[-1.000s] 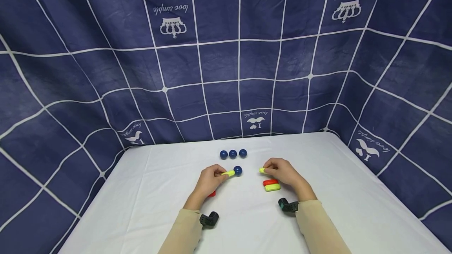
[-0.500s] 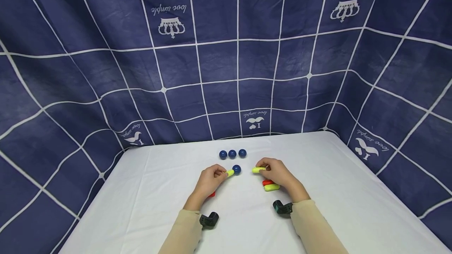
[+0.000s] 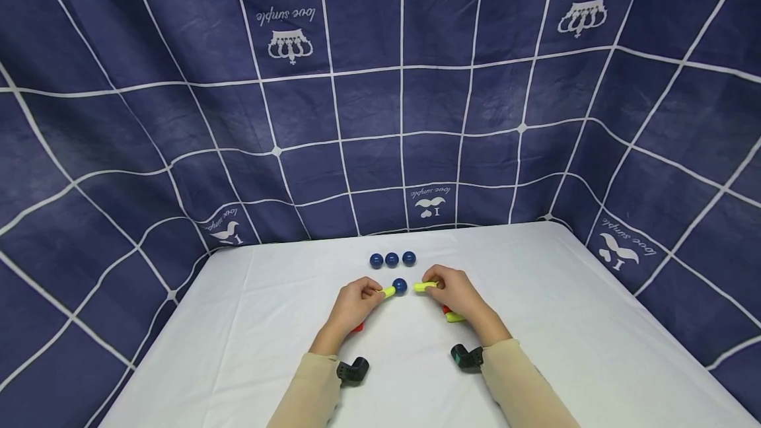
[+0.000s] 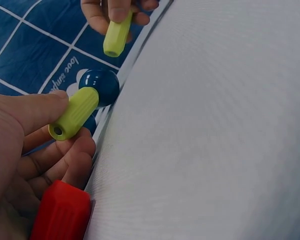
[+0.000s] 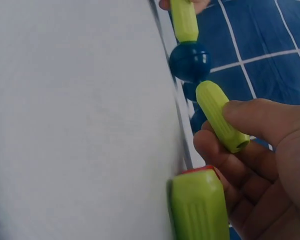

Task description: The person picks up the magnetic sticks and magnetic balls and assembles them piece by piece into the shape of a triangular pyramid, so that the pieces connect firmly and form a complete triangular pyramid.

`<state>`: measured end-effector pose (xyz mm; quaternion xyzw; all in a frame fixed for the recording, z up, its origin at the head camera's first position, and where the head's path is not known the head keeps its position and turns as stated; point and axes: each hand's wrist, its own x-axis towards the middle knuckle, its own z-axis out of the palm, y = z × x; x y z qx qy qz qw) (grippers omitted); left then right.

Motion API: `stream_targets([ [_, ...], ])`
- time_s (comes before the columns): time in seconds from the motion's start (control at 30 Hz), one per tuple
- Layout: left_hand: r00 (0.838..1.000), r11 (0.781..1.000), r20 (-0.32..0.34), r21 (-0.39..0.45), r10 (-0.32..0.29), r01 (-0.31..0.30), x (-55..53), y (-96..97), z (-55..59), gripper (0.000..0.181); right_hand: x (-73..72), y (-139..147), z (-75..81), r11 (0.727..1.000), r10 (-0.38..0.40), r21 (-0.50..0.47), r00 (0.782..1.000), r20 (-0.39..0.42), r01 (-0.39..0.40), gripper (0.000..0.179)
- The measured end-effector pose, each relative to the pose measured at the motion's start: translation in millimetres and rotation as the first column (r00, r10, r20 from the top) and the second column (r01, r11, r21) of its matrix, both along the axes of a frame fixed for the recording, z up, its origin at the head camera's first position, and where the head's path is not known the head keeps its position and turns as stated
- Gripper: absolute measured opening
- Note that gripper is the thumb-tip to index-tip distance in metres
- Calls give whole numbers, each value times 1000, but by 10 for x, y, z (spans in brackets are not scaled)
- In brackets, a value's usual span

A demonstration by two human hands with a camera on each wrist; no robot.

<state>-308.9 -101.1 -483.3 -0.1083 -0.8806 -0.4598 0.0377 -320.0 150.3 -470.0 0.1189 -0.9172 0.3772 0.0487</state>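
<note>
My left hand [image 3: 351, 306] pinches a ribbed yellow-green rod [image 4: 76, 114] between thumb and fingers. A shiny blue ball [image 3: 400, 285] sits on the far end of that rod. From the other side, my right hand [image 3: 456, 290] pinches a second yellow-green rod [image 5: 217, 112], its end pointing at the ball. In the head view a narrow gap shows between this rod and the ball. Near my left wrist lies a red rod [image 4: 62, 212], partly hidden by the hand in the head view. Below my right hand lie a yellow-green rod [image 5: 200, 205] and a red rod [image 3: 446, 310], both partly covered.
Three more blue balls [image 3: 392, 259] stand in a row on the white-covered table [image 3: 285, 349], beyond my hands. A dark blue curtain [image 3: 368, 104] with white lines encloses the back and sides. Each wrist carries a black camera [image 3: 353, 370].
My right hand has moved left with its yellow-green rod, bringing it close to the blue ball, and now covers more of the rods below. The left hand has stayed nearly still.
</note>
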Motion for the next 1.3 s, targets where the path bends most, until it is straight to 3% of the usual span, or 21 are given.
stream_targets([
  [0.37, 1000, 1000, -5, -6, -16, 16, -10, 15, -16, 13, 43, -107, -21, 1000, -7, 3, 997, -75, 7, 14],
  [0.6, 1000, 999, -2, -12, -30, 30, -10, 17, -17, 14, 38, -107, -32, 1000, -21, 3, 997, -71, 21, 15],
  [0.93, 994, 993, 4, -30, -113, 113, -4, -4, -5, 21, 56, -92, -7, 976, -139, 161, 989, -46, 145, 13],
  [1.3, 993, 993, 18, -26, -117, 117, 10, -13, -2, 25, 66, -137, -4, 982, -105, 151, 992, -70, 115, 12],
])
